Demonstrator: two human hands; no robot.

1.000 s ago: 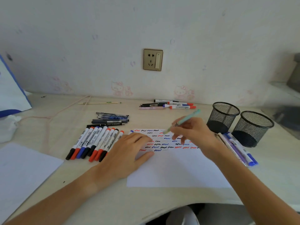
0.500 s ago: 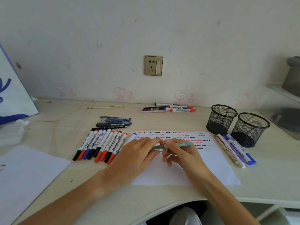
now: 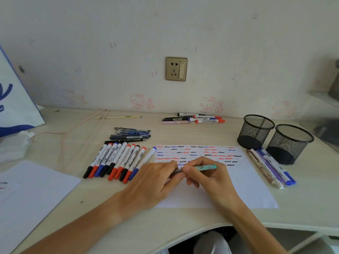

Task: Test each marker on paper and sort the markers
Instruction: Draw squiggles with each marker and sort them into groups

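Note:
A white test paper (image 3: 244, 187) covered in red, blue and black squiggles lies at the desk's middle. Over it my right hand (image 3: 209, 178) grips a teal pen (image 3: 206, 167) held level. My left hand (image 3: 156, 182) pinches the pen's left end, where its cap (image 3: 177, 171) sits. A row of whiteboard markers (image 3: 117, 162) with red, blue and black caps lies left of the paper. Dark pens (image 3: 131, 135) are stacked behind that row. More markers (image 3: 200, 119) lie by the wall. A few pens (image 3: 271, 167) rest right of the paper.
Two black mesh pen cups (image 3: 255, 132) (image 3: 290, 143) stand at the right, both looking empty. Another white sheet (image 3: 31, 197) lies at the front left. A blue and white bag (image 3: 12, 99) leans at the far left, with a pink cord (image 3: 73, 125) trailing across the desk.
My right hand pulled the teal pen off the squiggles and turned it level. My left hand lifted from the paper and took hold of the pen's left end.

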